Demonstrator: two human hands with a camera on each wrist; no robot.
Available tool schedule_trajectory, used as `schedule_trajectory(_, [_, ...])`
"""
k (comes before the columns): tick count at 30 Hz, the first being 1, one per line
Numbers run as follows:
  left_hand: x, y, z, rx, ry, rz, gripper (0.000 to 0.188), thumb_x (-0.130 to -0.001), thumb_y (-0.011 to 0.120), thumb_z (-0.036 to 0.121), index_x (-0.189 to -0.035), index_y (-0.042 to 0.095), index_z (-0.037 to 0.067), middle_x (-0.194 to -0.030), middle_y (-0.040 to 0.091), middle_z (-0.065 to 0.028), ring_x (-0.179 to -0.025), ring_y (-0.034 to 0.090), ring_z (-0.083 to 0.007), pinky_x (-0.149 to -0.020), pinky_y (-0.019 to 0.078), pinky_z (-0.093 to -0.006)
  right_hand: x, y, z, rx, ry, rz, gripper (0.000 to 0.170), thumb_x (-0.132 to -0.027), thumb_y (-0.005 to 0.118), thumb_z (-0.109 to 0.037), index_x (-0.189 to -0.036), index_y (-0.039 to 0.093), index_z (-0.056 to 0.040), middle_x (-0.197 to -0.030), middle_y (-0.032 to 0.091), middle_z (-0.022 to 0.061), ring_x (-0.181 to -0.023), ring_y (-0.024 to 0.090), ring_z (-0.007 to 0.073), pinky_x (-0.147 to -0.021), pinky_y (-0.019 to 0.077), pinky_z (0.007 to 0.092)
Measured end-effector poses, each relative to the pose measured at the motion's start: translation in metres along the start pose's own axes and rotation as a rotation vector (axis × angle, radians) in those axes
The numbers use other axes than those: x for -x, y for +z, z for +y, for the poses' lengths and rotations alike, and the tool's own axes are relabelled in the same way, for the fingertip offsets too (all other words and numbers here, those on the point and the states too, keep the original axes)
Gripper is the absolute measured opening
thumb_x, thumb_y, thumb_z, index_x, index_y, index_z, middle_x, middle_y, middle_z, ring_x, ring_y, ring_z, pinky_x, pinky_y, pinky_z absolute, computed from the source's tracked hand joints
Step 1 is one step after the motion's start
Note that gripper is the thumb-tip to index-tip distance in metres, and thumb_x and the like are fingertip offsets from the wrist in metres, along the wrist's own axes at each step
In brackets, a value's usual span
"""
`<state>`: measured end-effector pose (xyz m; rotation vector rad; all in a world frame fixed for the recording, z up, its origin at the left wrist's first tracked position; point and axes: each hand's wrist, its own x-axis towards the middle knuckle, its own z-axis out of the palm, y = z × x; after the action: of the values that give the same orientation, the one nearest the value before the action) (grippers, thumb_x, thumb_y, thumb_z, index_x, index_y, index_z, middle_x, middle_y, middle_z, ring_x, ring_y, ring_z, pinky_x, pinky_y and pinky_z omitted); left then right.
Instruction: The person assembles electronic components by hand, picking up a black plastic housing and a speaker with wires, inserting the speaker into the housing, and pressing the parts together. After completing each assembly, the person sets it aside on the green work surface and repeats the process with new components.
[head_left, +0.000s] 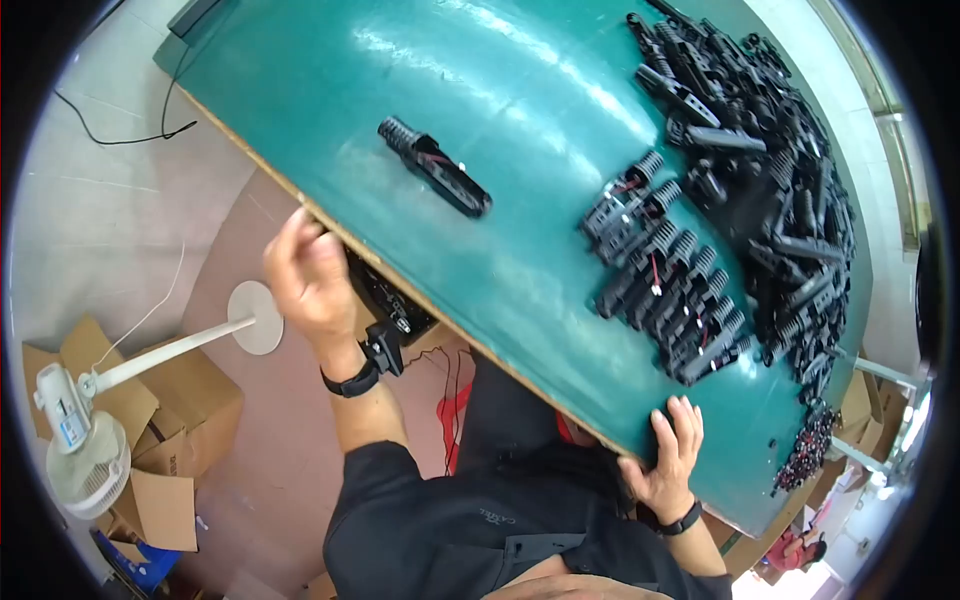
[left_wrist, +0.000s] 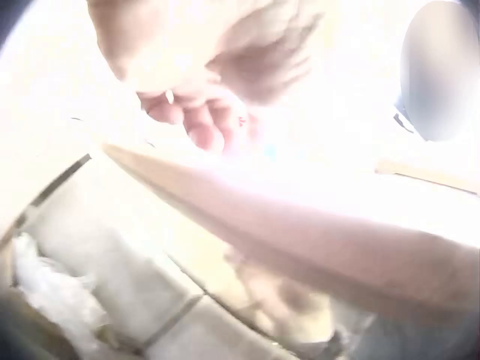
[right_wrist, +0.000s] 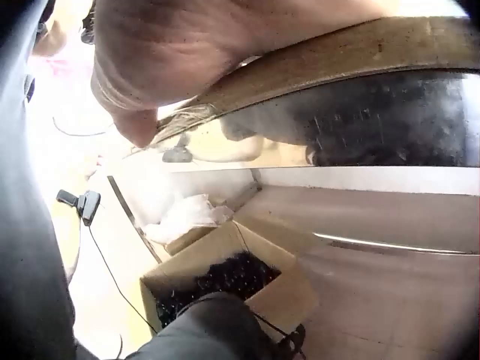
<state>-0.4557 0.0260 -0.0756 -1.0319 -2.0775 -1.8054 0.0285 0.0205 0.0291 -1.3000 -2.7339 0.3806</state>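
Note:
My left hand is off the table's front edge, at the left, fingers loosely bent and blurred; nothing shows in its grasp. The left wrist view is badly overexposed, with curled fingers near the top. My right hand rests on the table edge, fingers spread on the green top and thumb at the rim. Lying alone on the table is a black elongated housing with a ribbed end and a red wire inside. A row of similar black housings lies beyond my right hand.
A large heap of black parts covers the table's right side, with small red and black pieces near the corner. A white fan and cardboard boxes stand at left. Below the table is a carton of dark pieces.

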Motion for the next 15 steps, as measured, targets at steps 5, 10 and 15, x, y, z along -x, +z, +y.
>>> schedule_trajectory(5, [-0.049, 0.042, 0.091, -0.155, 0.331, -0.583, 0.05, -0.096, 0.081, 0.041, -0.136, 0.072, 0.012, -0.124, 0.067, -0.0151, -0.104, 0.068, -0.0364, -0.091, 0.0573, -0.044, 0.001, -0.002, -0.002, -0.002, -0.041, 0.061, 0.072, -0.091, 0.078, -0.045, -0.147, 0.058, -0.0042, -0.157, 0.05, 0.0237, -0.147, 0.045, 0.0468, -0.125, 0.0303, 0.0613])
schedule_trajectory(10, [-0.051, 0.076, 0.086, -0.372, 0.445, -0.753, 0.052, -0.097, 0.076, 0.05, -0.133, 0.073, 0.012, -0.132, 0.064, -0.0189, -0.118, 0.063, -0.0413, -0.101, 0.0541, -0.0483, 0.006, 0.0, 0.0, -0.021, -0.04, 0.113, 0.074, -0.087, 0.081, -0.042, -0.147, 0.058, -0.0056, -0.157, 0.051, 0.0221, -0.147, 0.046, 0.0442, -0.125, 0.0307, 0.0596])
schedule_trajectory(15, [-0.033, 0.092, 0.113, -0.337, 0.414, -0.932, 0.058, -0.097, 0.073, 0.054, -0.132, 0.073, 0.008, -0.137, 0.061, -0.0218, -0.125, 0.059, -0.0417, -0.108, 0.0502, -0.0476, 0.009, 0.0, 0.003, -0.056, -0.057, 0.141, 0.074, -0.085, 0.082, -0.038, -0.148, 0.058, -0.0075, -0.158, 0.05, 0.0197, -0.148, 0.046, 0.0415, -0.125, 0.0307, 0.0585])
